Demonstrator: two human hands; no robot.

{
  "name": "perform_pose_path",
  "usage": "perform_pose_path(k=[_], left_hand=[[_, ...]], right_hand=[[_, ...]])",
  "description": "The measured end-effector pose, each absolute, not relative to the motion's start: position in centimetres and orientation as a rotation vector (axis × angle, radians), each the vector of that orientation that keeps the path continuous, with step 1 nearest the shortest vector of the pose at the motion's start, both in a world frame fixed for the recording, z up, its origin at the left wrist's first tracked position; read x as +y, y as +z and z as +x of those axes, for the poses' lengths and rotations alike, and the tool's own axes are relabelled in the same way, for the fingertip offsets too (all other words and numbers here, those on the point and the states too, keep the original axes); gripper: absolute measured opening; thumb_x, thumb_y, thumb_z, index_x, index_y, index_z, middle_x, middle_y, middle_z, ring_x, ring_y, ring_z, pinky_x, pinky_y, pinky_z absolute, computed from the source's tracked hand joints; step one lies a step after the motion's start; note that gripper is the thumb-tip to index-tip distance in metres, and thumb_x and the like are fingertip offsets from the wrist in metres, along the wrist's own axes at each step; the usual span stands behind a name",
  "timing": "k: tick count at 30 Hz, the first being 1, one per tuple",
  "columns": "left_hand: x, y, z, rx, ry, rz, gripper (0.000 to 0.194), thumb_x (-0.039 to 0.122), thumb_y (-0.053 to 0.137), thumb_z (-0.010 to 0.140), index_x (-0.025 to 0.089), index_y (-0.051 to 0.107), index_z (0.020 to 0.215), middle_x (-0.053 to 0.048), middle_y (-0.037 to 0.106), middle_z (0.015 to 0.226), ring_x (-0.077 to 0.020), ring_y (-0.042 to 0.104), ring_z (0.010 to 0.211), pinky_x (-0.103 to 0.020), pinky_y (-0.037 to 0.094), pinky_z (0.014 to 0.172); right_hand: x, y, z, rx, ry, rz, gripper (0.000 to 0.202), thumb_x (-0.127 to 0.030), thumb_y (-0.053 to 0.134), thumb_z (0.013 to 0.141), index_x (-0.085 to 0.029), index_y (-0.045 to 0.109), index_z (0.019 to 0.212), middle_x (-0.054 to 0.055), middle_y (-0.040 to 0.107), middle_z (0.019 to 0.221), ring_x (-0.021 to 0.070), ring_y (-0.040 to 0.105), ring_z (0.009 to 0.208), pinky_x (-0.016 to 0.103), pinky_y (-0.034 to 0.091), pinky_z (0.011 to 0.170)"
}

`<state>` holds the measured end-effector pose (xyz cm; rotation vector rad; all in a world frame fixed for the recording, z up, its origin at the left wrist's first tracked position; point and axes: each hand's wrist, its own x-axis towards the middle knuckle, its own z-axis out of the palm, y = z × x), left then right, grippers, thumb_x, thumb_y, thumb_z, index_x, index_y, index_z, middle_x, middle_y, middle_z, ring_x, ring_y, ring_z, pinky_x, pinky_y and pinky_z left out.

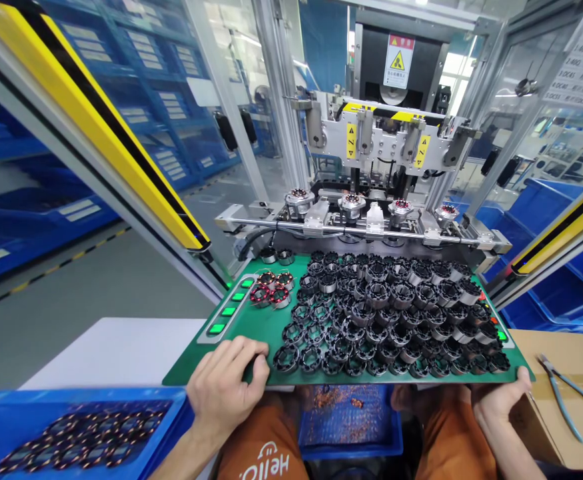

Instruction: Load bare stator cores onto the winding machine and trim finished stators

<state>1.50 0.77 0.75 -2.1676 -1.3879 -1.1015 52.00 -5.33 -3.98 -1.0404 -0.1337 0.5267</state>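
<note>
My left hand (231,377) rests loosely curled on the front left edge of the green mat (281,330), and nothing shows between its fingers and thumb. At the front right corner, my right hand (504,400) has its thumb over the table edge, its other fingers hidden underneath. Rows of bare black-and-steel motor stators (401,293), some stacked, cover the middle and right of the mat. Several copper-wound stators (272,289) stand in a group on the left, beyond my left hand. More wound stators (351,203) sit on the winding machine's holders (316,217).
Green lit buttons (228,311) line the mat's left side. A blue bin (86,433) holds wound stators at lower left. Wire scraps lie in a blue tray (351,437) below the table. Cutting pliers (561,397) rest on a cardboard box (571,360). Yellow-black guard posts (116,127) flank the machine.
</note>
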Motion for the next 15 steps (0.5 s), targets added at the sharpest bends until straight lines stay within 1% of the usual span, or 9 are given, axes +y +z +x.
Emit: perform_pose_path(k=[4,9,15], left_hand=[[0.75,0.84,1.54,-1.394,-1.097,-2.176,0.014,0.017,0.058,0.104,0.024,0.064,0.093,-0.001,0.069,0.084,-0.0217,0.061,0.081,-0.037,0.042,0.075],[0.74,0.79,1.45,-1.387,-1.094,-2.167,0.014,0.017,0.058,0.104,0.024,0.064,0.093,-0.001,0.069,0.083,-0.0217,0.061,0.08,-0.037,0.042,0.075],[0.76,0.84,1.44,-1.361,-1.079,-2.166,0.015,0.016,0.057,0.107,0.024,0.062,0.096,-0.001,0.069,0.084,-0.0215,0.061,0.082,-0.036,0.042,0.075]], right_hand=[[-5.22,-3.58,51.71,-0.096,0.487,-1.073,0.075,-0.076,0.058,0.083,-0.028,0.071,0.138,0.005,0.077,0.14,0.0339,0.072,0.13,0.058,0.065,0.106],[-5.22,-3.27,51.6,-0.085,0.492,-1.07,0.076,-0.076,0.058,0.082,-0.027,0.072,0.138,0.005,0.078,0.139,0.0347,0.072,0.131,0.059,0.065,0.106],[-5.11,-3.21,51.59,-0.092,0.484,-1.066,0.077,-0.076,0.058,0.083,-0.028,0.07,0.142,0.005,0.077,0.141,0.0337,0.073,0.129,0.059,0.065,0.107]])
